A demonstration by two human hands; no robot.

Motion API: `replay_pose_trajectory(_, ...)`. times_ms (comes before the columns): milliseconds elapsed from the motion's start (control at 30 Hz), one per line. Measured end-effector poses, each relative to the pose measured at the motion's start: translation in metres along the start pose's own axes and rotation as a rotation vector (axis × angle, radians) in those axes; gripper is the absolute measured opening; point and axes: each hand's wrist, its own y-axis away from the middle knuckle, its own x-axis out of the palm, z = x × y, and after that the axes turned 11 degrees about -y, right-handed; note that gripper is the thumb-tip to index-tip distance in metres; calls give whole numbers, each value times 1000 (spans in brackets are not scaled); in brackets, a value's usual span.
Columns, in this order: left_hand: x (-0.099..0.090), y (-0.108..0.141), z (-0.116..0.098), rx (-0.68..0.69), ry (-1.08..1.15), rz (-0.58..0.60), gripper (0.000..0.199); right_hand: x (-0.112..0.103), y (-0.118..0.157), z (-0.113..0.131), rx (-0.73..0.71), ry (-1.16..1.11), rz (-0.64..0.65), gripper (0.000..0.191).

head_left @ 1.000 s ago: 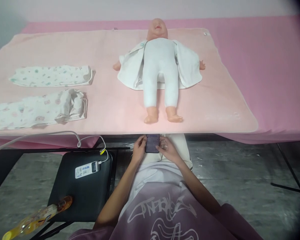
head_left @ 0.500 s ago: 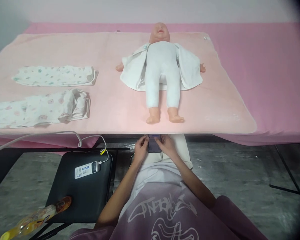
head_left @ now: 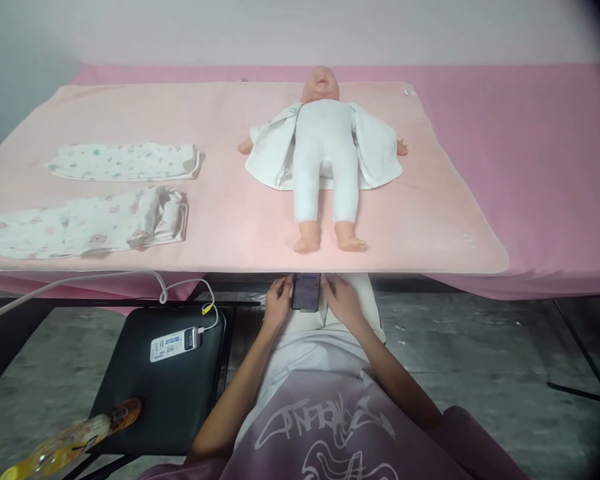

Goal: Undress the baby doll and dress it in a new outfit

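Observation:
A dark smartphone [head_left: 307, 293] is in my lap, just below the front edge of the bed, its screen facing up. My left hand [head_left: 279, 303] is closed at the phone's left edge. Along the right edge, the curled fingers of my right hand [head_left: 343, 301] hold the phone too, the thumb beside the screen. Beyond the edge, a baby doll [head_left: 325, 137] lies on its back, feet toward me. It wears a white bodysuit, and a white jacket [head_left: 380, 150] lies spread open with the doll's arms in its sleeves.
Folded printed baby clothes [head_left: 125, 162] and a second bundle [head_left: 85, 223] lie left on the peach mat [head_left: 225, 220]. A black stool [head_left: 160, 393] at lower left carries a power bank [head_left: 175, 343] with a white cable [head_left: 125, 275]. A bottle [head_left: 70, 443] stands near it.
My right thumb has moved off the phone's screen to its right edge. The view has shifted slightly, so the bed and doll appear lower. The doll and clothes have not moved.

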Motion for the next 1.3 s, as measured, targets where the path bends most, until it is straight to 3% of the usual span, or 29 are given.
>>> replay_pose_trajectory(100, -13, 3, 1, -51, 1, -5, 59, -9, 13, -1, -55, -36, -51, 40)
replay_pose_trajectory(200, -37, 7, -9, 4, -105, -9, 58, -23, 27, -1, -107, -75, -60, 39)
replay_pose_trajectory(400, -118, 19, -73, 101, -147, 260, 52, -52, 46, -1, -126, -111, 11, 41)
replay_pose_trajectory(467, -144, 21, -97, 137, -93, 285, 50, -59, 50, 1, -137, -117, 33, 42)
replay_pose_trajectory(533, -163, 19, -117, 216, -41, 180, 49, -64, 52, 5, -150, -130, 53, 42)
replay_pose_trajectory(633, -184, 0, -138, 356, -62, -117, 44, -67, 52, 13, -182, -158, 76, 44)
replay_pose_trajectory(767, -210, -51, -151, 491, -420, -540, 39, -67, 51, 22, -214, -176, 108, 47)
replay_pose_trajectory(867, -231, -91, -150, 420, -710, -701, 38, -66, 51, 23, -203, -182, 127, 48)
replay_pose_trajectory(967, -238, -113, -142, 279, -769, -683, 38, -60, 48, 17, -156, -221, 105, 48)
replay_pose_trajectory(1067, -229, -117, -135, 238, -739, -652, 46, -40, 36, 10, -66, -331, 14, 42)
replay_pose_trajectory(1200, -206, -108, -138, 217, -742, -674, 48, 1, 10, 7, 54, -489, -94, 54)
replay_pose_trajectory(1300, -175, -85, -142, 346, -690, -752, 44, 26, -5, 6, 119, -542, -132, 56)
